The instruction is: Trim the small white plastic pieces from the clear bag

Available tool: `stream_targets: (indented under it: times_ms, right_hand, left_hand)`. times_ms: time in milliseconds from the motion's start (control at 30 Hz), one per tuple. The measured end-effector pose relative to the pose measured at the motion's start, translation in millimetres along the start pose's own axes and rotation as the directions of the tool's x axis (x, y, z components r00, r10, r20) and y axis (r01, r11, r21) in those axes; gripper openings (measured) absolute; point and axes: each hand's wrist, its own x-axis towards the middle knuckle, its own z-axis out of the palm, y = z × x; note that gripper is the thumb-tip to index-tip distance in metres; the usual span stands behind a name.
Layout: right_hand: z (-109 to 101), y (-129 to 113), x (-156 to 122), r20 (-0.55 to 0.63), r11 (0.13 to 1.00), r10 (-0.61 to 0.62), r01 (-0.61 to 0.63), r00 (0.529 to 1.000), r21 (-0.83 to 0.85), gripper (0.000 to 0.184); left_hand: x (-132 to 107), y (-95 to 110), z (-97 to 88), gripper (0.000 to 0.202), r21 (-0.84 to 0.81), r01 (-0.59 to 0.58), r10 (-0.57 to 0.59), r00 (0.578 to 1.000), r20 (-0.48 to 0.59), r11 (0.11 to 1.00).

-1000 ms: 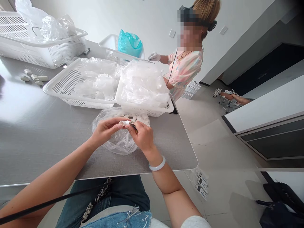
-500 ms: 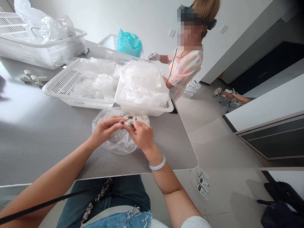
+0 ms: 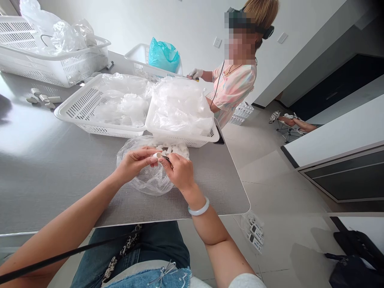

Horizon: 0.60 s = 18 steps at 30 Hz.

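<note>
My left hand [image 3: 138, 159] pinches a short white plastic pipe fitting [image 3: 157, 155] between thumb and fingers. Beside it, my right hand [image 3: 179, 166] is closed on a small knife [image 3: 166, 157], its thin metal tip at the fitting's rim; the fingers hide most of the tool. Both hands are over an open clear plastic bag [image 3: 150, 182] lying on the table. Several more white fittings [image 3: 179, 149] lie in the bag, just behind my hands.
Two white baskets [image 3: 78, 127] of bagged parts stand right behind the bag. Another basket [image 3: 64, 66] is at the far left, and one with a turquoise bag [image 3: 163, 56] at the back. Loose fittings [image 3: 45, 99] lie left. A co-worker [image 3: 234, 86] stands beyond the table's right edge.
The fitting has turned in my left fingers, so its round opening faces the knife rather than me. My right hand has barely moved. The co-worker's gloved hand has shifted and shows something yellow.
</note>
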Motion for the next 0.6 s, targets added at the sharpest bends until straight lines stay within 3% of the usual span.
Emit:
stream_targets:
  times_ms: [300, 600]
  right_hand:
    - [0.2, -0.8, -0.6, 0.056, 1.000, 0.018, -0.017, 0.998, -0.021, 0.067]
    - [-0.4, -3.9, -0.6, 0.078, 1.000, -0.007, 0.008, 0.997, -0.007, 0.060]
  left_hand:
    - [-4.3, -6.5, -1.4, 0.025, 0.102, -0.061, 0.071, 0.993, -0.097, 0.993]
    - [-4.8, -2.1, -0.7, 0.032, -0.014, 0.011, -0.013, 0.990, -0.141, 1.000]
